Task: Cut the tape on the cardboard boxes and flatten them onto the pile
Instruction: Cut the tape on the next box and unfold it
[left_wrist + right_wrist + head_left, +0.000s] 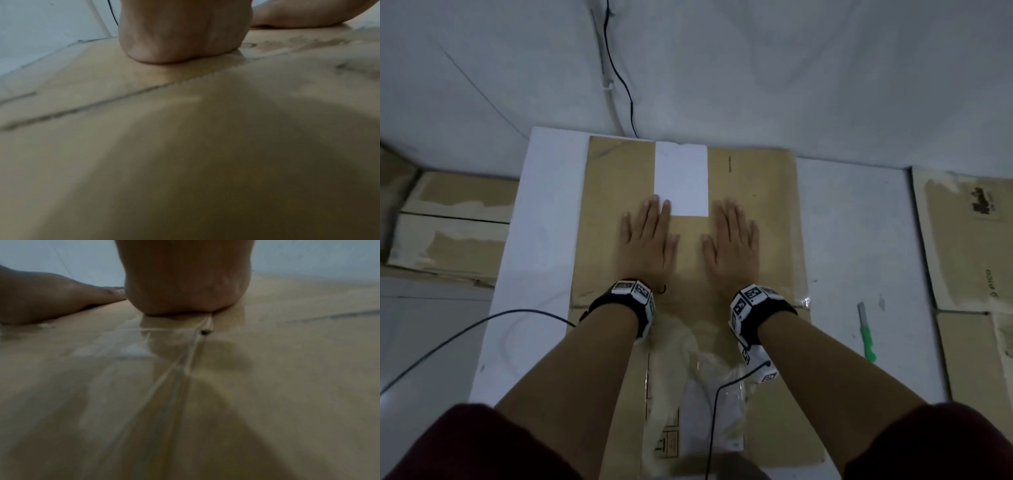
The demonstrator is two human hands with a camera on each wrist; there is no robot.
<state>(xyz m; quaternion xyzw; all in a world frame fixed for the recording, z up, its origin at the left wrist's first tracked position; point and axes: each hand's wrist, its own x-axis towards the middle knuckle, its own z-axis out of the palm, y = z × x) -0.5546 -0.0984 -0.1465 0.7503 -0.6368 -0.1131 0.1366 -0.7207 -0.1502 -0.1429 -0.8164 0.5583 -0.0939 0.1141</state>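
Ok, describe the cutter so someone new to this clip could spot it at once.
Start at the white table with the flattened cardboard box under both palms. On the bare white strip right of that box lies the cutter, beside the right forearm. It is the only bright green thing, slim, with a pale grey tip pointing away.

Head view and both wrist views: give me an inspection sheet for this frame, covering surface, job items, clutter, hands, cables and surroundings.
Surface: white table, bare strips on both sides.
Job's things: flattened cardboard box lies flat on the table, white label at its far end, clear tape on it; green-handled cutter lies on the table to the right, untouched.
Clutter: nothing seen.
Grippers: left hand and right hand press palms down on the box, fingers straight.
Cables: black wrist cables trail off; black wall cable.
Surroundings: flattened cardboard piles, left and right; pale wall.
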